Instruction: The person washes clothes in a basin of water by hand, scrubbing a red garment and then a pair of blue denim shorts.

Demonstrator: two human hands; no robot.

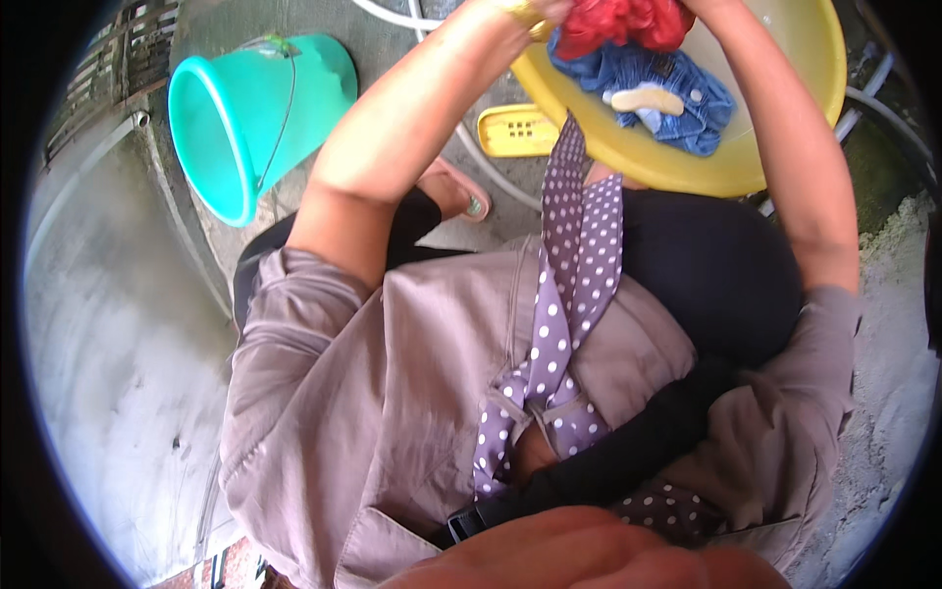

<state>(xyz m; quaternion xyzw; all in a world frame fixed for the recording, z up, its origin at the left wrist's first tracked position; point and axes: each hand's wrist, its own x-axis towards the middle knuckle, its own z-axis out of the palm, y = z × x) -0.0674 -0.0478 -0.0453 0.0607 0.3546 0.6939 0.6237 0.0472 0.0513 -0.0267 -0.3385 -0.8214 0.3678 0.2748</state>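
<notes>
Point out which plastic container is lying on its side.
The teal bucket on the ground at left lies tipped, mouth sideways; the yellow basin sits upright, holding clothes.

Both my hands are up at the top edge, closed on a red cloth [628, 22] over my yellow basin [785, 157]. Denim [677, 93] lies inside the basin. A teal bucket [250, 113] lies tipped on the concrete to my left

Glossy plastic basin [785, 147] — denim cloth [677, 93], rough concrete floor [108, 324]
</notes>
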